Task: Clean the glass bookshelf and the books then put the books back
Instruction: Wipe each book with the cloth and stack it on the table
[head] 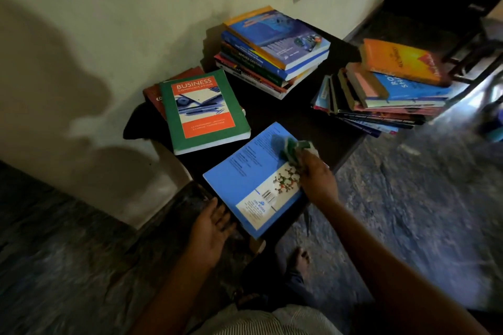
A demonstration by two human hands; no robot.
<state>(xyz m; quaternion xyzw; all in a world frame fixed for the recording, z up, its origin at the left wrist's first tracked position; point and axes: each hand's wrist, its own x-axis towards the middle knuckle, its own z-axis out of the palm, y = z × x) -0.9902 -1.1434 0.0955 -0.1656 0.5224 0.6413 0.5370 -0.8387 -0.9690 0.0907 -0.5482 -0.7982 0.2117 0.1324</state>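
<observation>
A light blue book (245, 179) lies back cover up at the near edge of a dark low table (275, 114). My right hand (317, 179) grips a green and white cloth (292, 148) that lies on the book's far right part. My left hand (211, 221) holds the book's near left corner, fingers tucked under its edge. A green and orange "Business Communication" book (202, 110) lies on reddish books at the table's left. The glass bookshelf is out of view.
A stack of blue and multicoloured books (275, 49) stands at the back of the table by the wall. Another leaning pile topped by an orange book (394, 84) sits at the right edge. Dark floor surrounds the table; my foot (299, 255) is below it.
</observation>
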